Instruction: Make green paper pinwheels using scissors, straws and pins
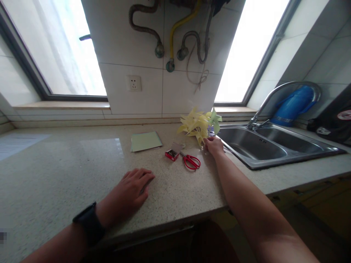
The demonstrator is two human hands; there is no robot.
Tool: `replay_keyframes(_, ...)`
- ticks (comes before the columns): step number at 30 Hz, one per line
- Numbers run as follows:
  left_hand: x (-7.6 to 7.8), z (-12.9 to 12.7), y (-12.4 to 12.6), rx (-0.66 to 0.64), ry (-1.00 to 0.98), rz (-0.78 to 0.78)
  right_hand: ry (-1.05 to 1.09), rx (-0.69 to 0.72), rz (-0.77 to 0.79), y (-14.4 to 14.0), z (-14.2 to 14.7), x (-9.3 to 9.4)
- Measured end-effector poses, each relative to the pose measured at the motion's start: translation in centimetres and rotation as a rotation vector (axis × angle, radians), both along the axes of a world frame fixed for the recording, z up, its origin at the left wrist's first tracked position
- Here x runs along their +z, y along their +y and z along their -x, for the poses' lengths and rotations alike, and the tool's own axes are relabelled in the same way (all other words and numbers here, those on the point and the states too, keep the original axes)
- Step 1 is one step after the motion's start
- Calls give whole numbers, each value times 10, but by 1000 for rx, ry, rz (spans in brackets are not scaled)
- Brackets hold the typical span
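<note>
A cluster of yellow paper pinwheels (196,122) lies at the back of the counter, beside the sink, with a pale green pinwheel (215,121) at its right side. My right hand (215,145) reaches to the cluster's lower edge, its fingers pinched on a yellow pinwheel; the exact grip is partly hidden. Resting on the counter, my left hand (134,188) has loosely bent fingers and nothing clearly visible in it. Between the hands are red-handled scissors (191,162) and a small opened red box (172,152) with small dark items. Pale green paper sheets (146,141) lie behind my left hand.
A double steel sink (255,164) with a curved faucet (274,91) is on the right. Behind it stands a blue container (292,106). White printed paper (20,142) lies far left. Pipes and a wall socket (134,83) are above the speckled counter (68,179).
</note>
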State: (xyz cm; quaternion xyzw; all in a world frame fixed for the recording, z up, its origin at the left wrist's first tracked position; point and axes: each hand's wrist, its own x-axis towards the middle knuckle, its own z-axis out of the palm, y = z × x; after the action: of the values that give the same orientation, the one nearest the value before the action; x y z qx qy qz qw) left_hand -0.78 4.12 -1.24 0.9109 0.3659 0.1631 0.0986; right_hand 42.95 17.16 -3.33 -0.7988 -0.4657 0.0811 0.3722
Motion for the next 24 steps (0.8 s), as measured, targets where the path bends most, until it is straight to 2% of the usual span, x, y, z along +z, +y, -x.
replay_keyframes(7,4,-1,-2,3,-10,15,56,-12,26,-26,-11,5)
replay_keyframes(12,4,0,-3,1,-14,13,13,-35,156,-63,-35,17)
replay_keyframes(15,4,-1,-3,3,-13,13,-50,-56,235,-81,-44,16)
replay_keyframes(20,4,-1,-2,0,-11,13,-140,-37,370,-96,-43,9)
replay_keyframes(24,5,0,-3,1,0,15,-176,3,460,-105,-40,10)
